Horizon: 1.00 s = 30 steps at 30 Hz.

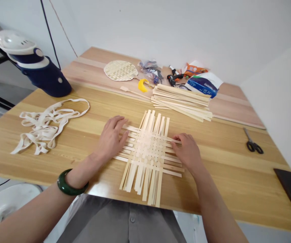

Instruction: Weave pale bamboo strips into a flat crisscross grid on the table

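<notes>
While the left hand [111, 138] and right hand [187, 150] press flat on woven bamboo strips [147, 148], neither grips.
That seemingly keeps them from shifting; spare strips [180, 103] lie near.

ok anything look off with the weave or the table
The pale bamboo strip weave looks askew: its long strips fan out unevenly at the near end, not parallel. The loose stack of flat bamboo strips behind it is splayed too, some ends poking out at angles.
</notes>
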Available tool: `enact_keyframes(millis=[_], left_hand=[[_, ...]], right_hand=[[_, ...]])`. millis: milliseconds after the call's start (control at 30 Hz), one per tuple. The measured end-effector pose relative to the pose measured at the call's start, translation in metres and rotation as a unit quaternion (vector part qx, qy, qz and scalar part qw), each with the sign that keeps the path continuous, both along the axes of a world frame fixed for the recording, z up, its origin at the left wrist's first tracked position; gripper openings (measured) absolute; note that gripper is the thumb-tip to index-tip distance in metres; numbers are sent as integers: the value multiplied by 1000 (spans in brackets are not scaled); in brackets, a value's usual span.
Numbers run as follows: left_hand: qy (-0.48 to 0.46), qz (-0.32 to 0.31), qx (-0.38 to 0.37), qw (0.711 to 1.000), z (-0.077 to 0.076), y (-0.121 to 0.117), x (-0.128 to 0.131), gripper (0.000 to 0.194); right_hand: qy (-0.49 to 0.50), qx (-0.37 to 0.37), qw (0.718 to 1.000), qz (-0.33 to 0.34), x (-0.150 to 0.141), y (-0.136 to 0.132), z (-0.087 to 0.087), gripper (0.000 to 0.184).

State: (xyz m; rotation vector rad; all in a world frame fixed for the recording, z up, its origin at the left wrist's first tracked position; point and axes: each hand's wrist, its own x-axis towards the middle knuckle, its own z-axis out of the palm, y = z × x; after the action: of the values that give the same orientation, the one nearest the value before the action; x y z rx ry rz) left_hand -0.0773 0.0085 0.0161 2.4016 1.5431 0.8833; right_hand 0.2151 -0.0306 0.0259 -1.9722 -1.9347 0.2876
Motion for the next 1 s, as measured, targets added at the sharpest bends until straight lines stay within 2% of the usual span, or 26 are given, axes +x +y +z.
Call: enact_keyframes(millis=[133, 233, 433, 700, 767, 867, 1000], left_hand=[[6, -14, 17, 1000, 11, 3, 3, 37], [49, -45, 9, 998, 18, 8, 3, 36], [106, -128, -91, 982, 26, 14, -3, 25], [45, -96, -155, 982, 35, 1, -10, 22], [29, -95, -169, 980, 39, 0, -10, 22], [19, -98, -199, 975, 46, 0, -13, 21], [15, -116, -240, 964, 56, -1, -20, 19]], right_hand=[[36, -23, 999, -17, -7, -2, 15, 14], [53, -24, 998, -2, -13, -8, 23, 13], [49, 2, 998, 37, -21, -22, 28, 13], [65, 21, 994, 91, -21, -19, 30, 20], [78, -11, 994, 81, -25, -14, 35, 20], [107, -112, 986, 64, -31, -7, 43, 20], [159, -184, 966, 85, -32, 0, 49, 22]])
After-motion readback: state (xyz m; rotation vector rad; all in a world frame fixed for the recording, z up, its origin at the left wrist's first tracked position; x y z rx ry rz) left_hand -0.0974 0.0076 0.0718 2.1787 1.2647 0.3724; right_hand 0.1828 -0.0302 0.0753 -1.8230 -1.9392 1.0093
